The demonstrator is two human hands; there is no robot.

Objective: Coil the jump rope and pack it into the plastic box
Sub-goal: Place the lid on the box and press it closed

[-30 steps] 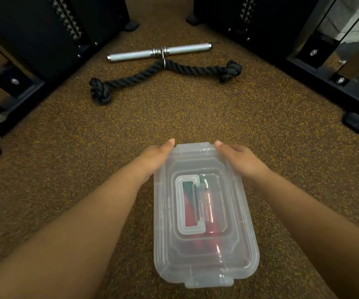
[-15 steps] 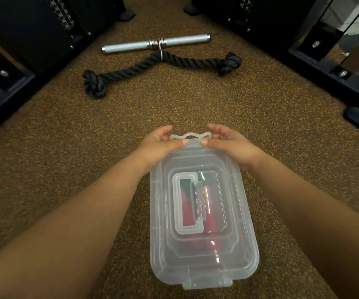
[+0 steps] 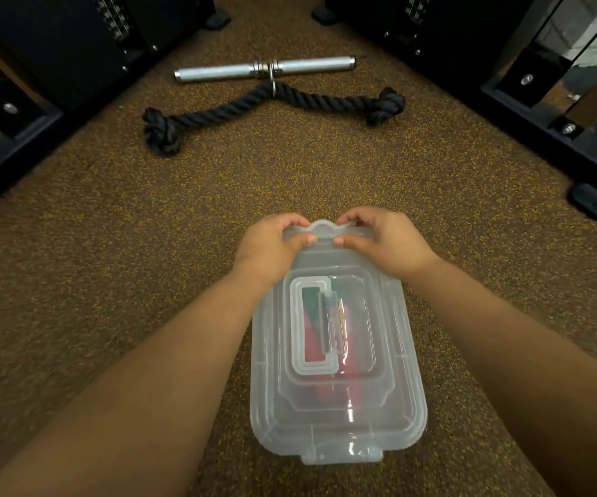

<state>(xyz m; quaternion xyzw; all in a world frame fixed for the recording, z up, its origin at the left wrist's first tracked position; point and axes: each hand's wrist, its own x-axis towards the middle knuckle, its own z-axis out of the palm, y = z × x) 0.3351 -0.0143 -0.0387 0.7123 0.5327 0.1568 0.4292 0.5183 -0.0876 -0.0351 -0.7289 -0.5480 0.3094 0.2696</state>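
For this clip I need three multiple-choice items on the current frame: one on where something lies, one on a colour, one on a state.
1. Where does the thick black rope lie?
A. Inside the plastic box
B. On the floor beyond the box, just this side of the metal bar
C. Across the person's forearms

2. What colour shows most through the box lid?
A. Red
B. Yellow
C. White

3. What are the hands doing?
A. Resting flat on the floor
B. Lifting the box by its top handle
C. Both pinching the latch at the box's far end

Key: 1 B, the black rope lies on the floor near the metal bar. 2 A, red shows through the lid of the plastic box. 3 C, the left hand and right hand hold the latch between thumbs and fingers.
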